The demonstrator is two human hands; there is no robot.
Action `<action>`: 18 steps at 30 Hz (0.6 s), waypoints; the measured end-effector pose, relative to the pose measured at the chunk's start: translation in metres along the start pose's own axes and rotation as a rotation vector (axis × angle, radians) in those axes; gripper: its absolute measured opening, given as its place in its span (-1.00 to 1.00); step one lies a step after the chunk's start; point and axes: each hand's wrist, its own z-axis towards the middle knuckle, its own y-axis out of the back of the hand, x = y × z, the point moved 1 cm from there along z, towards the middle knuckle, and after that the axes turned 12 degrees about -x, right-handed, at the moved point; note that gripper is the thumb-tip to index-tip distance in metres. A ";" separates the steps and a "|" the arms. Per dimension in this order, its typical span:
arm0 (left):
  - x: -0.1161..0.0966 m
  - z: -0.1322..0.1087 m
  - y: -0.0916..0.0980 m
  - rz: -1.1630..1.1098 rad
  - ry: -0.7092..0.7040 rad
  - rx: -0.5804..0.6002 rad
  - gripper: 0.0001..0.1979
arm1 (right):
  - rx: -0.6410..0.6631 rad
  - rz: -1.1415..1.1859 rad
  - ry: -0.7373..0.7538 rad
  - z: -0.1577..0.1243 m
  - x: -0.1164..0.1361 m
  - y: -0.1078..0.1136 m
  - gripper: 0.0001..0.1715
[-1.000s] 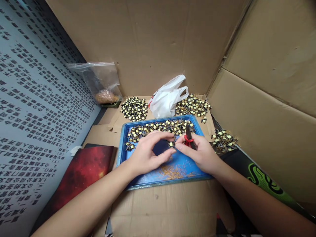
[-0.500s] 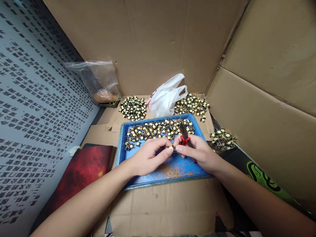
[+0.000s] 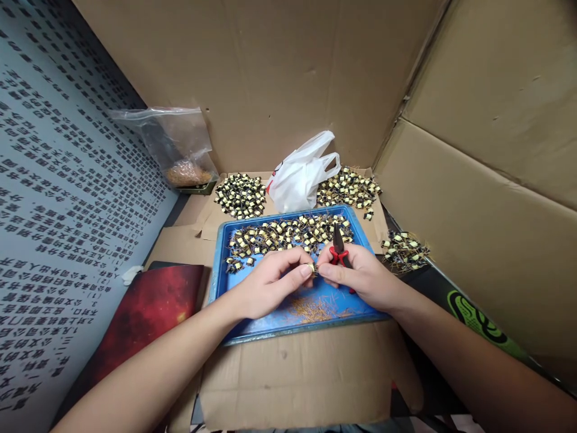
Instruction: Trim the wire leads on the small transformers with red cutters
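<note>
Over the blue tray (image 3: pixel 288 332), my left hand (image 3: pixel 274 282) pinches a small transformer (image 3: pixel 312 270) with yellow tape and thin wire leads between thumb and fingers. My right hand (image 3: pixel 356 273) is closed around red-handled pliers (image 3: pixel 338 245), whose dark jaws point away from me. Its thumb and fingertip meet at the transformer's right side, at the leads. Behind my hands, many similar transformers (image 3: pixel 279 234) lie heaped in the tray's far half. Cut copper-coloured wire bits (image 3: pixel 313 309) are scattered in the near part of the tray.
Behind the tray sit two more transformer piles (image 3: pixel 241 195) with a white plastic bag (image 3: pixel 300 177) between them. Another pile (image 3: pixel 404 249) lies at the right. A clear zip bag (image 3: pixel 187 150) with wire bits stands back left. Cardboard walls (image 3: pixel 243 72) enclose the back and right.
Both hands stay together over the tray, with the transformer turned slightly in the left fingers. The pliers have tilted a little in the right hand. The whole view has shifted slightly.
</note>
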 end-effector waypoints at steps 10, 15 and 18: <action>0.001 0.001 -0.002 -0.023 0.006 0.007 -0.65 | -0.017 -0.046 0.066 -0.002 0.006 -0.001 -0.69; 0.000 0.001 -0.003 0.009 -0.013 -0.024 -0.65 | -0.060 -0.143 0.122 -0.006 0.008 -0.002 -0.78; -0.001 0.002 -0.004 0.018 -0.020 -0.034 -0.66 | -0.080 -0.151 0.140 -0.007 0.006 -0.004 -0.78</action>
